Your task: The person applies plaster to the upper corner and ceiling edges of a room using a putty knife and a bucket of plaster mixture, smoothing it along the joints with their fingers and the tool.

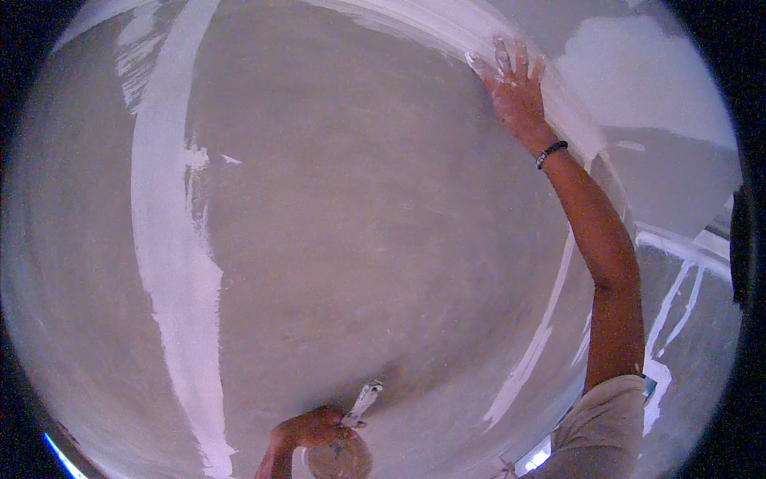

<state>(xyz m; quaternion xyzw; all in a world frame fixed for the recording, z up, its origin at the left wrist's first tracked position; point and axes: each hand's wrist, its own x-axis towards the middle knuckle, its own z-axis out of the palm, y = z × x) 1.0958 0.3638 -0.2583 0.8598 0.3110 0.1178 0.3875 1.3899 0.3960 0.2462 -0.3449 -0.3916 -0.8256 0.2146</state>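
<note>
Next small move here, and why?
Probably slide the right hand lightly along the upper white band: it is spread over that band and smeared white, while the left hand holds the white-smeared tool low, well away from it.

The view looks out from the left of two cameras on the person's head, through a wide fisheye lens that rounds off the picture and leaves its corners dark. It faces a broad grey-brown surface [359, 223] (wall or ceiling, the angle does not tell), near enough for it to fill most of the frame. The sleeve [602, 431] at lower right sits close to the lens, the right hand [519, 100] farther out at upper right, and the left hand [309, 427] at bottom centre.
</note>
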